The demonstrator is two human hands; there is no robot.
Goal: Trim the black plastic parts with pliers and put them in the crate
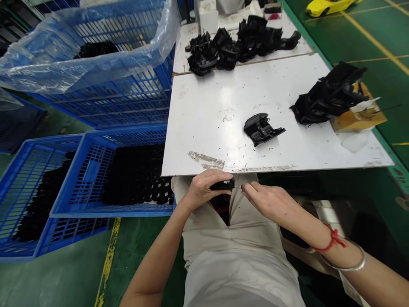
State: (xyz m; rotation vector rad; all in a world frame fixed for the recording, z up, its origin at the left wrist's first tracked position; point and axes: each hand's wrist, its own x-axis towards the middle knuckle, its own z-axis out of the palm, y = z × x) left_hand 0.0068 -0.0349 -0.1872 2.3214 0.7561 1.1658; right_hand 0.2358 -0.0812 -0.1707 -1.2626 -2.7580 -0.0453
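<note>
Over my lap, at the table's front edge, my left hand (203,187) is closed around a small black plastic part (225,184). My right hand (266,199) is closed in a pinch just right of it. A thin, blade-like tool (238,188) sticks out from those fingers toward the part; most of it is hidden, and I cannot tell whether its tip touches the part. On the white table (204,115) ahead lies a single black moulded piece (262,128), with small black shavings scattered around it.
Black mouldings (236,44) are heaped along the table's back. At the right, a stack of them (329,94) stands beside a yellow-brown box (361,117). Blue crates (92,168) with black parts are on my left, below a larger plastic-lined crate (128,85).
</note>
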